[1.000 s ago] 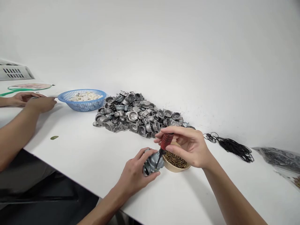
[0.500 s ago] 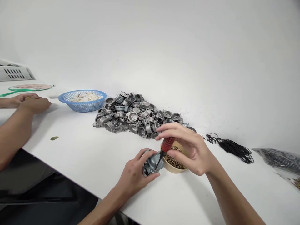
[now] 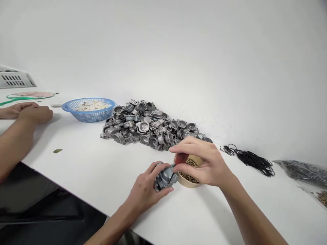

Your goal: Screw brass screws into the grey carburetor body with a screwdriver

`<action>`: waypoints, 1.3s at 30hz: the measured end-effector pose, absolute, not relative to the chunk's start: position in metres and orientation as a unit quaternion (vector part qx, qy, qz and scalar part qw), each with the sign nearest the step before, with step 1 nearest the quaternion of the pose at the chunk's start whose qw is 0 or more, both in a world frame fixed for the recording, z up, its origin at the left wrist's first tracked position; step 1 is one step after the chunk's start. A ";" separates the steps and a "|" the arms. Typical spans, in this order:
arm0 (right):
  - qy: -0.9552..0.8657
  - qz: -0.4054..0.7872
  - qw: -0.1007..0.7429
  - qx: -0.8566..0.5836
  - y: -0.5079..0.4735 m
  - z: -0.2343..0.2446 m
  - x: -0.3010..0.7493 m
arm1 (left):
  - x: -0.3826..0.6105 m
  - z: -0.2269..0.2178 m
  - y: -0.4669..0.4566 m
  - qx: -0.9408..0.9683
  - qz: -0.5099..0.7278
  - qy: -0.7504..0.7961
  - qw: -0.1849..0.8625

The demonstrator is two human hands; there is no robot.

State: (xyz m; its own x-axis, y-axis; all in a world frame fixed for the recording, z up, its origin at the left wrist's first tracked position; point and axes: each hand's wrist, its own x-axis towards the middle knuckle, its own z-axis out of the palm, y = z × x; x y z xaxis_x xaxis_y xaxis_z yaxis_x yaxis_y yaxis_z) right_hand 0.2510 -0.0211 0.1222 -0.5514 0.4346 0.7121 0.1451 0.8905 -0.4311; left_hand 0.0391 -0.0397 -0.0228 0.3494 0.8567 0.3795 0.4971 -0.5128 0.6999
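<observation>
My left hand (image 3: 147, 183) is closed round a grey metal carburetor body (image 3: 166, 176), steadying it on the white table. A screwdriver with a red handle (image 3: 181, 158) leans over this part, its dark shaft reaching down to a small brass screw on it. The fingers and thumb of my right hand (image 3: 201, 161) grip the handle, partly covering it. Just behind and under the right hand is a cream bowl (image 3: 189, 184) filled with small brass screws (image 3: 191, 172).
Behind my hands lies a heap of grey metal bowl-shaped castings (image 3: 150, 126). A blue basket (image 3: 89, 117) of white pieces stands left, near another person's hands (image 3: 35, 112). Black rings or cords (image 3: 255, 163) and a plastic bag (image 3: 304, 173) lie right.
The fingers of my right hand have closed in on the red handle, which is now more covered. My left hand and the carburetor body have hardly moved.
</observation>
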 end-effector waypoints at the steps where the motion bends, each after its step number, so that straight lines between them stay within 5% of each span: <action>1: -0.869 0.155 0.437 -0.172 -0.021 0.122 0.251 | 0.039 -0.023 -0.040 0.785 0.374 0.431 0.242; 6: -0.884 0.206 0.382 -0.175 -0.021 0.127 0.257 | 0.039 -0.022 -0.041 0.779 0.375 0.432 0.258; 11: -0.882 0.129 0.408 -0.196 -0.020 0.126 0.258 | 0.038 -0.021 -0.041 0.774 0.378 0.424 0.279; 14: -0.878 0.212 0.378 -0.200 -0.019 0.123 0.257 | 0.038 -0.023 -0.040 0.773 0.383 0.421 0.280; 20: -0.868 0.157 0.429 -0.192 -0.018 0.119 0.252 | 0.038 -0.024 -0.041 0.771 0.382 0.422 0.285; 24: -0.857 0.242 0.417 -0.184 -0.020 0.119 0.250 | 0.038 -0.022 -0.041 0.769 0.382 0.420 0.294; 29: -0.862 0.159 0.447 -0.178 -0.016 0.117 0.248 | 0.039 -0.022 -0.041 0.768 0.381 0.420 0.298; 35: -0.838 0.286 0.436 -0.161 -0.016 0.115 0.251 | 0.039 -0.023 -0.041 0.764 0.381 0.425 0.301; 39: -0.844 0.213 0.457 -0.180 -0.012 0.113 0.252 | 0.038 -0.023 -0.041 0.766 0.373 0.432 0.296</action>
State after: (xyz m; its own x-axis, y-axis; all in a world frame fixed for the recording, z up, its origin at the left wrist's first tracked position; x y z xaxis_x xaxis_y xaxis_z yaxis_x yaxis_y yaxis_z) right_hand 0.2520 -0.0121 0.1129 -0.5172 0.4996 0.6950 0.1101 0.8440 -0.5249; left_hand 0.0380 -0.0406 -0.0225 0.3478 0.8827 0.3160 0.4406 -0.4514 0.7759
